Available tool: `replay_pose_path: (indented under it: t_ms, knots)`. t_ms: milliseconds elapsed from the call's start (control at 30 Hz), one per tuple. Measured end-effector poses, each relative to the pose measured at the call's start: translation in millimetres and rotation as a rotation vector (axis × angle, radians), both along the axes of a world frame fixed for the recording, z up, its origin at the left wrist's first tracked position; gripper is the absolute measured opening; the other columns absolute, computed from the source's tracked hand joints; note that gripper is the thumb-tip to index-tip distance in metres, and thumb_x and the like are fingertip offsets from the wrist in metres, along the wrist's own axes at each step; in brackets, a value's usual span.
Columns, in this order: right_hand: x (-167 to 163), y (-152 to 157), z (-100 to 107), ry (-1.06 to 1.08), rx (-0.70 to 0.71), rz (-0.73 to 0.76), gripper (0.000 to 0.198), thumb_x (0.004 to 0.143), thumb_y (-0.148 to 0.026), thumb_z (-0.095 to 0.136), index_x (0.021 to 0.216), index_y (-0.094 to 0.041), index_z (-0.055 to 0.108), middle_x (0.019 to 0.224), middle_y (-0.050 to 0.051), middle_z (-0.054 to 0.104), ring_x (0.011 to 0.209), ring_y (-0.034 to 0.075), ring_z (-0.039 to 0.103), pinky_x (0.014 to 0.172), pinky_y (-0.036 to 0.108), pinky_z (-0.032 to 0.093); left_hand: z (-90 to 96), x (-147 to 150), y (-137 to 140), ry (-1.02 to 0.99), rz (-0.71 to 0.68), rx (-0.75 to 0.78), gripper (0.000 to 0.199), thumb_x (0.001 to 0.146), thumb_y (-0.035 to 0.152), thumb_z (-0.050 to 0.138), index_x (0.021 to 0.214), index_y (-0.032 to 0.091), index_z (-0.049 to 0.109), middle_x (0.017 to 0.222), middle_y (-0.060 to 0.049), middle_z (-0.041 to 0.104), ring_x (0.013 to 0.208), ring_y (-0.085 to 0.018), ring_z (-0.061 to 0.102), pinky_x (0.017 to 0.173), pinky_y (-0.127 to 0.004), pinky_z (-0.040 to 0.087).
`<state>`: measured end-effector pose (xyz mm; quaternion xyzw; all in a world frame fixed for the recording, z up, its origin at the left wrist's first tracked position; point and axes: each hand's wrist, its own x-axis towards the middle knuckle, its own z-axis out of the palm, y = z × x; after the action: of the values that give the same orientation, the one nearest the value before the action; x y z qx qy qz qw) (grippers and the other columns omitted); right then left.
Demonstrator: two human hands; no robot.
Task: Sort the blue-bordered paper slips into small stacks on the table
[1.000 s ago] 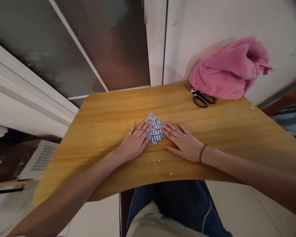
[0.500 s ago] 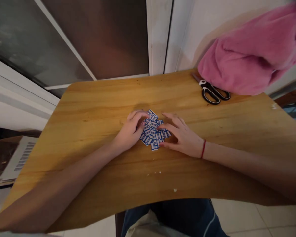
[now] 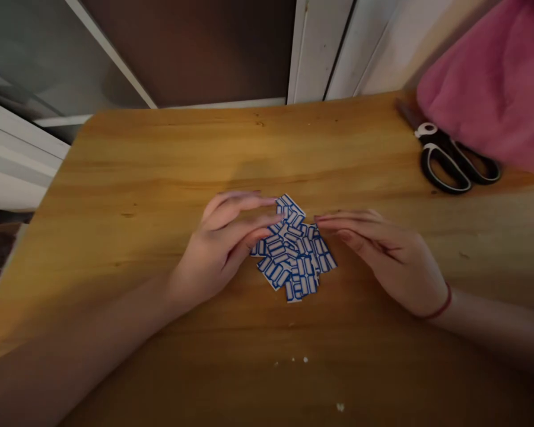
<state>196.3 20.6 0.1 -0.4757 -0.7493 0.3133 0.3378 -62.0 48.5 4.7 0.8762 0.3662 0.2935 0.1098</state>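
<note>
Pile of flat paper pieces [image 3: 289, 249], white with blue borders, lying mid-worktop [image 3: 182, 154], between 2 bare hands. Pieces overlap at odd angles; edges ragged, a few corners jutting toward the near side. Left hand [image 3: 216, 249]: half open, fingers loosely curved, thumb below them; fingertips over the pile's far left part, whether pressing or just above cannot be told. No piece seen in its grasp. Right hand [image 3: 391, 261]: fingers fairly straight and close together, thumb tucked near beneath, tips at the pile's far right edge; contact unclear, nothing seen held. Red band [image 3: 447, 298] at that wrist. On handling, my judgement: pieces look thin and likely to slide over each other, so light, flat fingertips should serve better than a pinch. Best to keep the 2 hands level on opposite sides and give equal pressure, so the heap doesn't skew; work low, tips near the wood, to catch the bottom layer too. Hard pushing could buckle corners or shoot top pieces off. Pale crumbs [image 3: 305, 359] on the near side: worth keeping out of the stack. Scissors [image 3: 432, 137] at far right, beside pink plush cloth [image 3: 485, 89], well apart from the pile.
</note>
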Motion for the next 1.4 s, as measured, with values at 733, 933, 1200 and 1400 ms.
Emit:
replay_pose_path:
  t_ms: [733,933,1200,1400]
  knots:
    - [-7,-5,-5,-0.317,0.115,0.259,0.019,0.08,-0.036,0.068,0.093,-0.024,0.062,0.132,0.006,0.053,0.127,0.027,0.041,0.11,0.052,0.029,-6.3,7,-2,0.215,-0.099,-0.175,0.038,0.089,0.018,0.051,0.127,0.022,0.05,0.133,-0.009,0.052,0.127,-0.027,0.043,0.105,-0.05,0.039]
    - [-5,-4,-5,-0.271,0.106,0.278,0.022,0.078,-0.038,0.069,0.093,-0.024,0.061,0.13,0.006,0.056,0.125,0.026,0.042,0.11,0.051,0.029,-3.1,5,-3,0.144,-0.166,-0.145,0.036,0.089,0.024,0.053,0.124,0.023,0.053,0.127,-0.009,0.056,0.123,-0.028,0.047,0.101,-0.048,0.044]
    - [-6,-4,-3,-0.253,0.09,0.283,0.02,0.079,-0.035,0.068,0.091,-0.023,0.058,0.124,0.005,0.06,0.12,0.026,0.048,0.11,0.052,0.029,0.4,6,-18,0.157,-0.337,0.039,0.017,0.087,0.022,0.056,0.102,0.018,0.062,0.097,-0.005,0.066,0.096,-0.021,0.055,0.087,-0.038,0.045]
    - [-5,-4,-2,-0.205,0.081,0.249,0.013,0.076,-0.025,0.069,0.085,-0.023,0.06,0.122,0.004,0.06,0.117,0.025,0.046,0.109,0.049,0.032,2.6,11,-32,0.191,-0.295,0.148,0.014,0.088,0.029,0.055,0.093,0.018,0.062,0.071,0.001,0.061,0.068,-0.014,0.052,0.066,-0.029,0.041]
